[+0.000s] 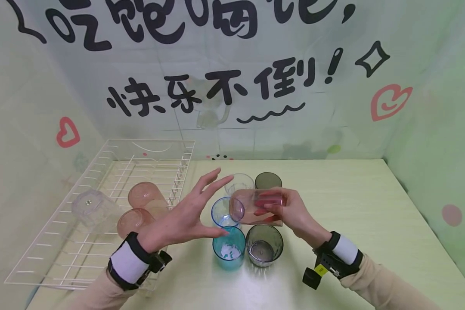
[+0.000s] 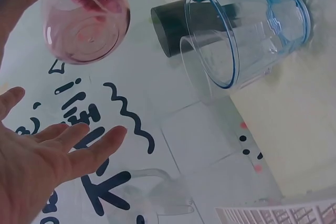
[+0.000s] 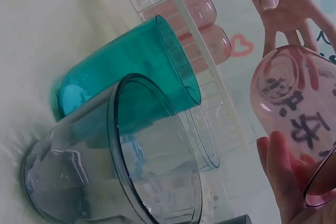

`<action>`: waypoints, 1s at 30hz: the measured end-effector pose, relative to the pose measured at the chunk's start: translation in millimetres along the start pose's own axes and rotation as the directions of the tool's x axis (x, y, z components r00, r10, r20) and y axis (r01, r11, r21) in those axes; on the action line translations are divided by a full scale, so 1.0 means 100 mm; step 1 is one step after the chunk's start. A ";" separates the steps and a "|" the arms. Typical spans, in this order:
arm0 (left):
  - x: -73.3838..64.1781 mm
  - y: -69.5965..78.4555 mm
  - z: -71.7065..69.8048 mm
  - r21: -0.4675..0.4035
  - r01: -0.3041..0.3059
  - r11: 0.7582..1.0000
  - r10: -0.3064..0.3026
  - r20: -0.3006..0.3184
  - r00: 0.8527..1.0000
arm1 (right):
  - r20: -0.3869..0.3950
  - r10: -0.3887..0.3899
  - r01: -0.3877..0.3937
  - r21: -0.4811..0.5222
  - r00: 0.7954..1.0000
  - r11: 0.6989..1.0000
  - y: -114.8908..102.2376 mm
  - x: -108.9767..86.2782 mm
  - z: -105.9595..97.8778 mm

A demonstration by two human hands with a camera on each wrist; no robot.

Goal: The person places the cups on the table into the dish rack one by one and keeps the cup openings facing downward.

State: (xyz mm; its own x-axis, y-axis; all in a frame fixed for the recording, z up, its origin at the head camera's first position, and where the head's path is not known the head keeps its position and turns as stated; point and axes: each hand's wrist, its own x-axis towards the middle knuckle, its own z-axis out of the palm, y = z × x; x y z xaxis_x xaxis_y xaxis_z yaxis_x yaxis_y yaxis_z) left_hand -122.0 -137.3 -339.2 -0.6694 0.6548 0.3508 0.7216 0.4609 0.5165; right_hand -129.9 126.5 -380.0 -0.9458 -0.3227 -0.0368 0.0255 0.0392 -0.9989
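Over pale table (image 1: 352, 198), R hand (image 1: 296, 212) grips pink cup (image 1: 246, 208), axis 9–3 o'clock, base twd L hand (image 1: 182, 218), spread & empty.

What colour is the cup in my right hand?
See-through pink; the cup in your right hand shows best in the head view, nearly whole.

Held cup (image 1: 242, 209), mid-frame: translucent pink. Below it: teal cup (image 1: 229, 252), smoky grey cup (image 1: 265, 249). To its left, a clear cup (image 1: 218, 213) with blue rim; above, a dark olive-grey cup (image 1: 268, 180). Rack (image 1: 151, 140), left of frame: white wire grid, with two pink cups (image 1: 144, 193) and one lilac-tinted clear cup (image 1: 91, 209). Desk (image 1: 341, 185): pale yellow. Backdrop (image 1: 255, 142), upper frame: pale grey-green, black lettering (image 1: 227, 92), pink-red hearts (image 1: 373, 107). Sleeves (image 1: 387, 280): beige. Wrist bands (image 1: 128, 260): black and white.
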 end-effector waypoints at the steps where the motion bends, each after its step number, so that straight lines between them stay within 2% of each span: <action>1: 0.01 0.00 0.02 -0.009 -0.008 1.000 0.008 0.001 1.000 | 0.006 0.003 -0.003 0.007 1.000 1.000 0.00 0.00 0.01; 6: 0.03 0.01 0.09 -0.053 -0.043 0.998 0.044 0.009 0.999 | 0.022 0.015 -0.015 0.007 1.000 1.000 -0.02 -0.01 0.05; 12: 0.07 0.04 0.17 -0.084 -0.051 0.995 0.053 0.028 0.998 | 0.013 0.016 -0.016 0.007 1.000 1.000 -0.04 -0.02 0.09; 18: 0.11 0.05 0.24 -0.077 -0.097 0.992 0.099 0.015 0.995 | 0.106 -0.008 -0.004 0.116 0.994 0.993 -0.04 -0.03 0.11; 30: 0.15 0.07 0.29 -0.092 -0.152 0.984 0.154 0.006 0.988 | 0.193 -0.059 0.026 0.170 0.979 0.985 -0.05 -0.03 0.16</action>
State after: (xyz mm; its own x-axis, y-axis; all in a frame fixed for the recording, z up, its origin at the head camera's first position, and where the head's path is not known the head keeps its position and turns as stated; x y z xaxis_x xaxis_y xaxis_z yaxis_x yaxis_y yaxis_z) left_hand -121.8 -106.5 -353.1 -0.5495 0.7217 0.4209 0.7958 0.2984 0.5270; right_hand -121.8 112.5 -375.0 -0.8652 -0.5012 0.0172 0.0558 -0.1303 -0.9899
